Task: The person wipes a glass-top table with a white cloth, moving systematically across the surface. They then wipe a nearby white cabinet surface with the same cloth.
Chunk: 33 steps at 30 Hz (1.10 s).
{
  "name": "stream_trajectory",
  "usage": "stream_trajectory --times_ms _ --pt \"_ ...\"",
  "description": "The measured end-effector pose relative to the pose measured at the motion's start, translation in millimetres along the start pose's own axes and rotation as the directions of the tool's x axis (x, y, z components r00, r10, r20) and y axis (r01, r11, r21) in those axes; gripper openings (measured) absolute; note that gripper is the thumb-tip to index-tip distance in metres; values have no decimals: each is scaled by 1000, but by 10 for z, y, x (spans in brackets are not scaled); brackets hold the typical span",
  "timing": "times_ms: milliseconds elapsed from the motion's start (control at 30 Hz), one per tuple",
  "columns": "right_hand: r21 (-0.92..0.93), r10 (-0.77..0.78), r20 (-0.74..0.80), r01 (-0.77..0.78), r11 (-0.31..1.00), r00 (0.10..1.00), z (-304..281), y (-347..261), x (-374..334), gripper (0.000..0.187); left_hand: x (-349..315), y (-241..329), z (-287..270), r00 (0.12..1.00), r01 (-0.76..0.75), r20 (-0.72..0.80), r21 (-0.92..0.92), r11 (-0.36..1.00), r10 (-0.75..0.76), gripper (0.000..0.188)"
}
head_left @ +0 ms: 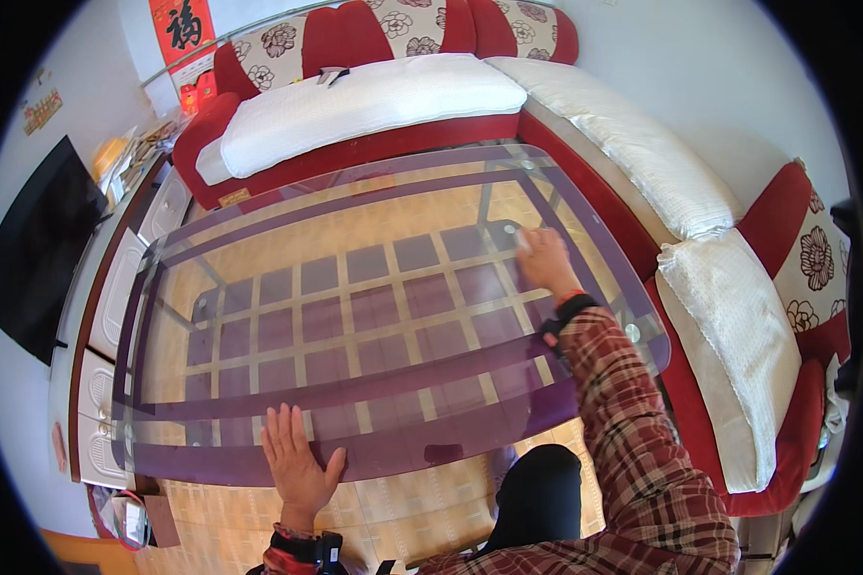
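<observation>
A large glass coffee table with purple bands and rounded corners stands in front of me. Through its top shows a lower shelf patterned with purple squares. My left hand lies flat on the near edge, fingers spread, holding nothing. Stretched out over the right part of the glass, my right hand is curled with its fingers down at the surface. Something whitish shows at those fingertips, too small and blurred to name.
A red sofa with white seat covers runs along the back and right. At left, a white cabinet carries a black television and a pile of papers. My knee is close to the table's near edge.
</observation>
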State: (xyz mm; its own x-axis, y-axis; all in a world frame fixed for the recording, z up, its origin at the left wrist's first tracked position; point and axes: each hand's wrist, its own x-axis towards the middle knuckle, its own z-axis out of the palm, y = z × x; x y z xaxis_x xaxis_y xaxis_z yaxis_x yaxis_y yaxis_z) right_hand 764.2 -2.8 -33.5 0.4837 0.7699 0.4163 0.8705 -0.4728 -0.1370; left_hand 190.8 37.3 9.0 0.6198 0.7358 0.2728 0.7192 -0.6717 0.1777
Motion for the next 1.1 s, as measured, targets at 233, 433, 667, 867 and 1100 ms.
stream_trajectory --times_ms 233,433,667,867,1100 --pt "147 -361 57 350 925 931 244 -2726 7 40 -20 -27 24 999 -16 -43 -18 1000 15 96" --pt "350 -539 -90 533 770 838 111 -4230 -642 45 -49 -51 51 997 -9 -83 -58 998 4 99" --pt "312 -414 115 362 878 903 7 -3093 -199 35 -46 -56 64 998 -8 -68 -38 999 6 100" --pt "189 -39 17 35 981 999 -121 -718 -40 42 -43 -49 38 999 -10 -50 -44 999 8 98" --pt "-260 295 56 -272 927 954 -317 1109 -334 50 -13 -34 8 1000 3 -28 -46 999 -4 97"
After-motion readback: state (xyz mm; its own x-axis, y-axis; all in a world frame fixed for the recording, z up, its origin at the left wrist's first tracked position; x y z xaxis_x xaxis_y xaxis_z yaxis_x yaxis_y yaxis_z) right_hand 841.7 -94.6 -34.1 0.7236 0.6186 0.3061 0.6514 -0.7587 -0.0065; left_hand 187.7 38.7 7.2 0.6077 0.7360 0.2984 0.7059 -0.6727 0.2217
